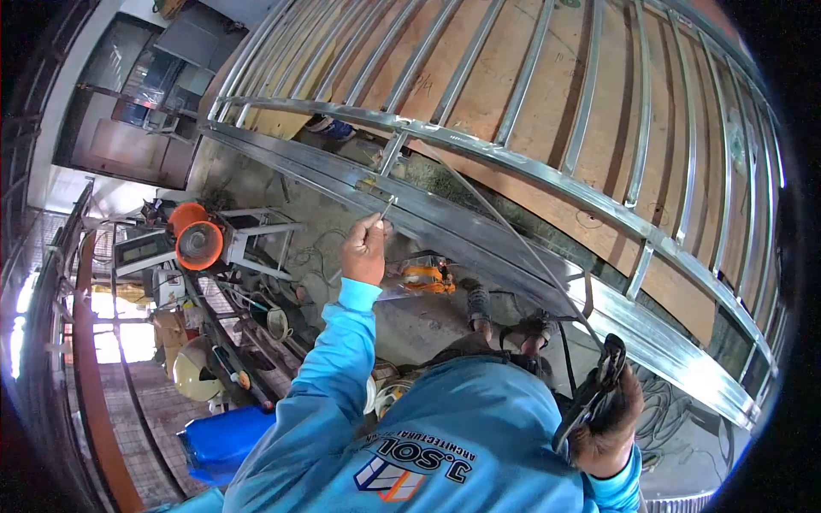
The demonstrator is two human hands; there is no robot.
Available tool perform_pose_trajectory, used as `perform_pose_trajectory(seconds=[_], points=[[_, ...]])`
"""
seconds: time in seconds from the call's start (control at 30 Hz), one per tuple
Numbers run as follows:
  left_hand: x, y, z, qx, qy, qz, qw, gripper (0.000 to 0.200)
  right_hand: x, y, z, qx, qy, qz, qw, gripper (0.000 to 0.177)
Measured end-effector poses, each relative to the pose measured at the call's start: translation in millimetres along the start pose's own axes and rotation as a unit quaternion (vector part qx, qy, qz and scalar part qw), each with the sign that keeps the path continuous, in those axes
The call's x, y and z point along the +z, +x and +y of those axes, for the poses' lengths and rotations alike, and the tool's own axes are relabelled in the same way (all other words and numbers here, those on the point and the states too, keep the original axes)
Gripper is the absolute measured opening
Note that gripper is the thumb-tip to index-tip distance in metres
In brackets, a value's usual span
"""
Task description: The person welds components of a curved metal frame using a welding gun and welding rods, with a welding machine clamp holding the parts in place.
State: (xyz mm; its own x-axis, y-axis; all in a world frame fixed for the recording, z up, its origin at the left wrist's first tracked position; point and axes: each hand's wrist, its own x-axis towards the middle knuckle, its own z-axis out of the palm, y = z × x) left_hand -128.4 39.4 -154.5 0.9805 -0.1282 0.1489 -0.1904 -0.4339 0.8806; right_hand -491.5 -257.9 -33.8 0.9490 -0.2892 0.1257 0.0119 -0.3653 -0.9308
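Observation:
My left hand (366, 248) is raised over the floor, its thumb and fingers pinched on a short thin metal rod (390, 207) that points up toward the beam. At the lower right, my right hand (609, 427) is closed around a black welding electrode holder (605, 376). A long thin welding rod (522, 244) runs from the holder's jaws toward the upper left, overlapping the frame in this view. Beyond both hands lies a long shiny metal beam (462, 218), with a large metal frame (505, 158) of parallel bars above it.
Plywood sheets (547, 94) show beneath the bars. On the floor near my feet is an orange power tool (428, 275). To the left stand an orange blower (199, 244), a pale hard hat (195, 372) and a blue container (224, 443). Coiled cables (663, 410) lie at the right.

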Motion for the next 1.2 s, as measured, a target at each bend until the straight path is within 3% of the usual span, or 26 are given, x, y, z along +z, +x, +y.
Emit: perform_pose_trajectory(seconds=[0.13,0.2,0.33,0.5,0.6,0.63,0.73,0.77,1.2], points=[[2.5,-2.6,6.8,0.008,0.005,0.005,1.0,0.028,0.0,7.9,-12.8,0.036,0.05,-0.005,0.998,0.08],[4.3,-3.3,4.7,0.006,-0.008,0.011,1.0,0.028,-2.2,6.0,-18.0,0.072,0.005,-0.016,0.997,0.08],[7.2,-4.5,13.0,-0.005,0.007,0.023,1.0,0.024,-5.6,13.5,-30.9,0.119,0.02,-0.081,0.989,0.078],[7.3,-4.1,5.1,-0.002,-0.008,0.023,1.0,0.025,16.5,20.8,-19.3,-0.013,-0.057,-0.021,0.998,0.064],[6.5,-4.2,6.4,0.003,0.013,0.022,1.0,0.024,16.3,32.7,-26.1,0.005,-0.06,-0.055,0.997,0.063],[6.5,-4.5,6.3,0.0,0.007,0.023,1.0,0.024,25.2,30.4,-22.8,0.038,0.013,-0.032,0.999,0.059],[8.2,-4.2,6.2,-0.003,-0.005,0.026,1.0,0.024,29.7,40.6,-17.6,0.018,-0.016,-0.057,0.998,0.058],[8.1,-4.2,5.5,-0.001,-0.005,0.027,1.0,0.024,33.6,41.1,-16.5,0.033,0.019,-0.053,0.998,0.069],[8.4,-5.0,11.2,0.007,0.002,0.026,1.0,0.027,48.9,60.1,-18.9,0.032,0.01,-0.068,0.997,0.052]])
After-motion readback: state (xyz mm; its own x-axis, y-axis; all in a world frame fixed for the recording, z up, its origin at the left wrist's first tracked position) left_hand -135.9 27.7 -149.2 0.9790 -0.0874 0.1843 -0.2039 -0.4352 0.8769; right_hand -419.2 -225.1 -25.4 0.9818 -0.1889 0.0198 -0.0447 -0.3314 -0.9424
